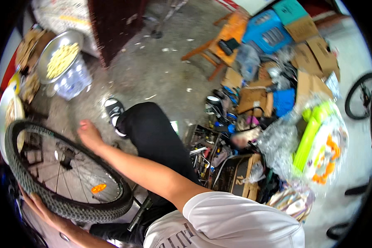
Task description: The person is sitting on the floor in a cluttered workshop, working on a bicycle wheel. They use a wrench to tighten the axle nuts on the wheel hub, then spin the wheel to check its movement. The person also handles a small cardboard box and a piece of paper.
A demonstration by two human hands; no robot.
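A bicycle wheel [66, 206] with a black knobbly tyre and an orange spoke reflector [98, 189] stands tilted at the lower left. My left hand [40, 208] lies along the outside of the tyre, fingers stretched out against the tread. Beyond the wheel's upper right edge, my right hand [89, 134] is held out with its fingers curled together. It is slightly blurred, and whatever is in it, if anything, is hidden. Through the spokes I see the dark hub [66, 160]. A black tube-like bar [139, 215] shows beside the wheel, near my lap.
A metal bowl of pale yellow pieces [62, 60] sits at the upper left. To the right lie a tray of tools [202, 151], cardboard boxes [308, 58], a blue plastic case [266, 32] and bagged green toys [312, 134]. An orange wooden stool [227, 37] stands at the back.
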